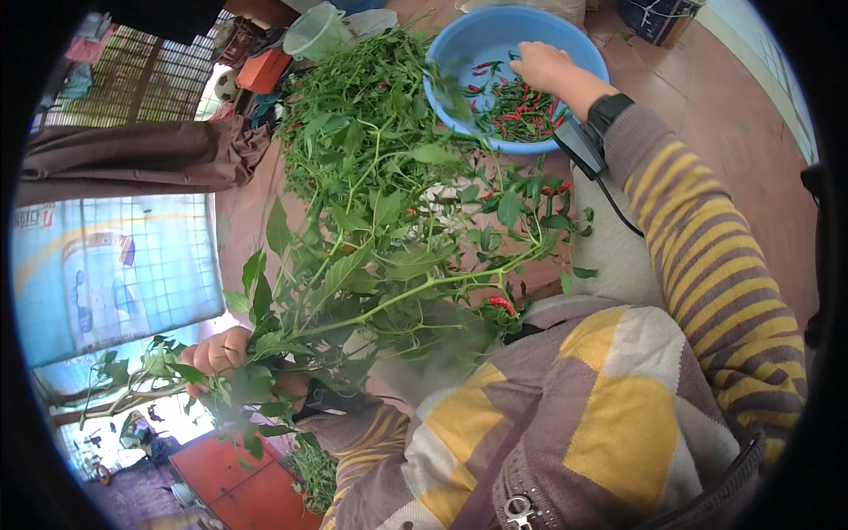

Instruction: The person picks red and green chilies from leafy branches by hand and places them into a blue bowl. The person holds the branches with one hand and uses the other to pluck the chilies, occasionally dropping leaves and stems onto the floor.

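Observation:
My left hand is wrapped round the stem of a leafy chili plant at the left. The cut branch stretches across my lap toward the right, with a few red chilies hanging among its leaves. Over a round blue basin at the top is my right hand, its fingers curled together and pointing left. Whatever those fingers may hold is hidden. Red and green chilies lie in the basin below it.
A large heap of chili plants covers the floor left of the basin. Behind it are a translucent green bucket and an orange container. A dark box stands at the far right. More cut greenery lies at the lower left.

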